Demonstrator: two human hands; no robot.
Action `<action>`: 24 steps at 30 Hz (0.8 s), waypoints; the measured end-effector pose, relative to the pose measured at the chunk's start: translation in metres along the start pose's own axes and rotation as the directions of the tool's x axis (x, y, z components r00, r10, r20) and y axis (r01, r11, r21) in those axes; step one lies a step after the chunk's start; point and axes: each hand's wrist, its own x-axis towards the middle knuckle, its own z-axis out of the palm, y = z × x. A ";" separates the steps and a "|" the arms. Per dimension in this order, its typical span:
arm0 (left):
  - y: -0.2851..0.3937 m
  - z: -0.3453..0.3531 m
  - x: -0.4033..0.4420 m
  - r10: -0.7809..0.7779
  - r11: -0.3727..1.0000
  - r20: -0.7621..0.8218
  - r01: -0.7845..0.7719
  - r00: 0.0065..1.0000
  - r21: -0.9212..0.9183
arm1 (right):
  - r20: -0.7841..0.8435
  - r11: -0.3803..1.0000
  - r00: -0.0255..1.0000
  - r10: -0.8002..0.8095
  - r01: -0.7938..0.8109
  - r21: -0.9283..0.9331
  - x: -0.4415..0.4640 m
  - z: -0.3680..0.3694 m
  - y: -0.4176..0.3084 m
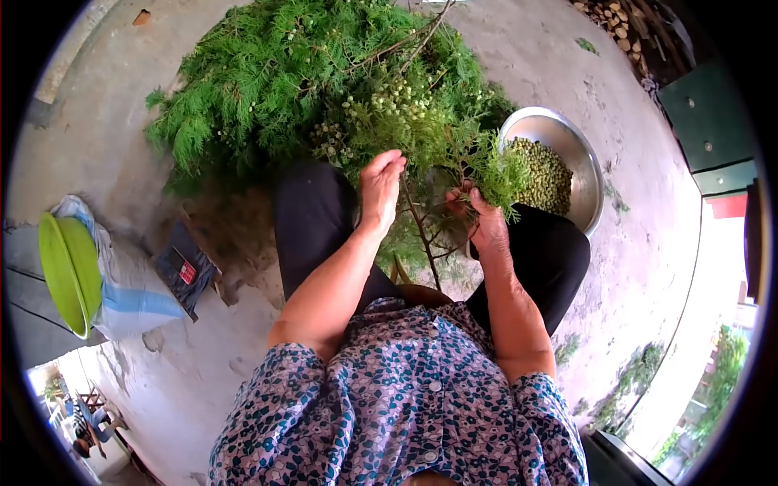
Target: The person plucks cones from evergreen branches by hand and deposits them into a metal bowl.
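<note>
A leafy conifer branch (419, 228) with bare brown stem and green round cones (397, 101) lies between my knees, its lower end towards my lap. My left hand (381, 188) is beside the stem on its left, fingers curled together; whether something small is pinched in them is hidden. My right hand (484, 219) is closed, thumb up, on a green conifer sprig (504, 174) to the right of the stem. Just beyond it stands a metal bowl (589, 166) partly filled with small green cones (545, 178).
A large heap of conifer branches (259, 73) spreads over the concrete floor (632, 267) ahead. To the left are a lime-green basin (69, 275), a white-and-blue sack (134, 283) and a dark flat packet (185, 267). Green cabinets (705, 121) and stacked firewood (620, 32) stand at right.
</note>
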 end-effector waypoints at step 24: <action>-0.023 0.004 0.012 -0.173 0.984 0.105 0.169 0.979 0.051 | 0.002 0.967 0.993 0.121 -0.117 -0.226 -0.018 -0.011 0.023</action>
